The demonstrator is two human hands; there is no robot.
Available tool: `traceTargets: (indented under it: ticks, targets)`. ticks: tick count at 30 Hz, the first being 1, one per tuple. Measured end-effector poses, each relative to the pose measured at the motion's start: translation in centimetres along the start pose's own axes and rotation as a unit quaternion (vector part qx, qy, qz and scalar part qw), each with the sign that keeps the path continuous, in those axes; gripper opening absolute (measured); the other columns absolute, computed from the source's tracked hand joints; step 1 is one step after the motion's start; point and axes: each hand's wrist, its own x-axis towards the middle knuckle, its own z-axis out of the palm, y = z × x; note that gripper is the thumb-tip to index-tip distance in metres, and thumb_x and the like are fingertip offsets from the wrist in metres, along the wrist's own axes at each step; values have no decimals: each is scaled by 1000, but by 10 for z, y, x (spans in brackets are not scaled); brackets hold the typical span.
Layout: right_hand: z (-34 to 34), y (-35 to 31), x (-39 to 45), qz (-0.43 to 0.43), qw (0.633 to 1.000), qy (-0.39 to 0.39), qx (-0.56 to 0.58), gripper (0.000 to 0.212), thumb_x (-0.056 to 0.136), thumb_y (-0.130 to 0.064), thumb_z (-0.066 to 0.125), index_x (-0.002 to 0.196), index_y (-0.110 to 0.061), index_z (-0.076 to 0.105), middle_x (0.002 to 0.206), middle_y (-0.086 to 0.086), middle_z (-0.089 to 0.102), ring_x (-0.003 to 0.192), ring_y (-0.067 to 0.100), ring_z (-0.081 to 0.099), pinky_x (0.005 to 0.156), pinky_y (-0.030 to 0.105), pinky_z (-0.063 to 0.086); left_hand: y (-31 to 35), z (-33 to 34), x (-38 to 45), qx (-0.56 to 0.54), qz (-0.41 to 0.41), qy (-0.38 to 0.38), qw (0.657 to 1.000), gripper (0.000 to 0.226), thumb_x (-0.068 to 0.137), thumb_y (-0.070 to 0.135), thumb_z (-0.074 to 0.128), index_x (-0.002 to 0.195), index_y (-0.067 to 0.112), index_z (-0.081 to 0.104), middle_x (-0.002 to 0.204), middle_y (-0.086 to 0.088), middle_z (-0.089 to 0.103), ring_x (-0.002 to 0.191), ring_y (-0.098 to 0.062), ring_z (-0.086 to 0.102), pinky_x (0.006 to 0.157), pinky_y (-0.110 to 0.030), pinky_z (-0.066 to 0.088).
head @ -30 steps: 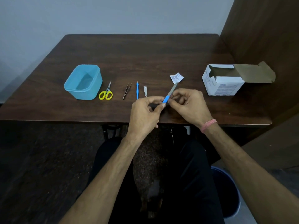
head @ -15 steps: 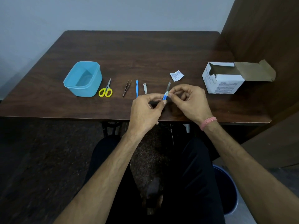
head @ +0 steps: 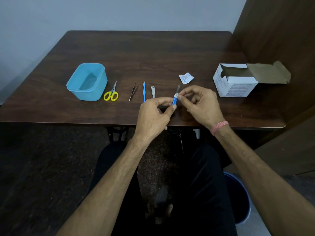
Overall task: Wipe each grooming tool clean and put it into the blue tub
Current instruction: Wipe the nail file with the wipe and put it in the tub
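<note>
Over on the left I've got the blue tub [head: 87, 82] sitting on the dark wooden table [head: 153, 53], mouth up, and just beside its right wall lie the yellow-handled scissors [head: 111, 94]. Moving along the row: tweezers [head: 133, 91], then a thin blue-handled tool [head: 144, 91], then the small nail clipper [head: 153, 91], each flat on the wood and apart from its neighbours. Now the left hand [head: 152, 116], fingers curled, thumb and forefinger pinching the blue handle of the nail file [head: 175, 97], which is held off the table with its grey blade pointing away from me. The right hand [head: 200, 104] meets it from the other side, fingertips closed in a pinch on a small white wipe [head: 176, 95] pressed to the file where blade joins handle. Beyond the hands lies a torn white sachet [head: 186, 78], and far right stands a white cardboard box [head: 236, 84] with its flap open.
</note>
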Motion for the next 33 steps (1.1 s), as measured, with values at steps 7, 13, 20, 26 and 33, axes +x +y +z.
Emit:
traceTargets:
  ticks: [7, 13, 20, 26, 33]
  targets:
    - [1, 3, 1, -7, 997, -58, 48, 3, 94, -27, 86, 92, -27, 84, 79, -2, 80, 53, 24, 50, 54, 31, 44, -2, 0, -1, -18, 7, -4, 1000, 21, 105, 23, 83, 125, 28, 87, 105, 21, 85, 47, -6, 64, 44, -26, 57]
    - [4, 7, 2, -5, 999, -39, 24, 3, 96, -28, 85, 95, -29, 83, 81, -8, 77, 56, 34, 57, 55, 35, 48, -4, 1, 1, -5, 2, 2, 1000, 26, 104, 19, 84, 128, 25, 86, 105, 20, 85, 47, -6, 65, 45, -26, 58]
    - [2, 9, 3, -21, 993, -97, 60, 2, 93, -29, 86, 92, -29, 84, 78, -1, 79, 56, 3, 47, 54, 16, 39, -6, 1, 3, -18, 4, -8, 1000, 23, 108, 19, 79, 128, 25, 85, 100, 18, 85, 48, -5, 63, 44, -23, 57]
    - [4, 10, 3, -20, 999, -29, 20, 3, 93, -30, 86, 92, -31, 84, 64, -2, 70, 50, 7, 42, 53, 14, 35, -1, 2, 1, -17, 11, -17, 1000, 28, 112, 15, 71, 131, 28, 86, 108, 20, 86, 50, -5, 64, 46, -24, 58]
    - [3, 9, 2, -44, 996, -75, 11, 5, 93, -31, 86, 97, -30, 83, 63, 1, 69, 48, 6, 45, 53, 12, 36, 3, 0, 0, -24, -7, -14, 1000, 26, 113, 18, 69, 134, 21, 84, 123, 12, 84, 62, -14, 80, 46, -24, 58]
